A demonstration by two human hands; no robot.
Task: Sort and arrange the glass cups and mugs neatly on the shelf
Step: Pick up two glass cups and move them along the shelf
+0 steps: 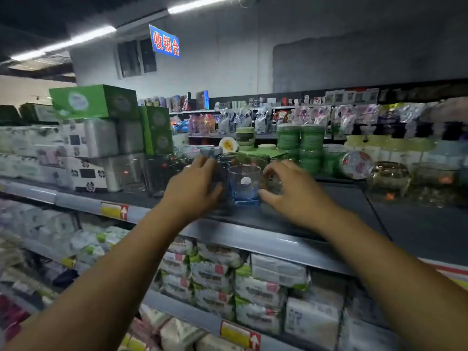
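As both bare arms stretch forward over the shelf's front rail, we find the left hand with its back towards us and its fingers curved forward against a dark glass. Blur keeps us from telling whether it grips that glass or merely touches it. The right hand is curled in a C round a small clear glass, thumb low and fingers arched over the top. Its thumb tip lies just beside the foot of the blue glass, and we cannot tell if the two touch.

That blue glass stands upright between the two hands, near the front of the shelf. We see a squat tumbler, pale and nearly clear at the rim, deepening to a stronger blue at its thick base, with a round sticker on the side facing us. The dark glass stands just to its left, the small clear glass just to its right.

Behind this trio we make out a cluster of green-tinted glasses, upright. Farther left stand tall clear glasses, next to green boxes. To the right rise stacks of green tubs. A yellow price tag sits on the rail, wrapped packs fill the shelf below, and a blue sign hangs overhead.
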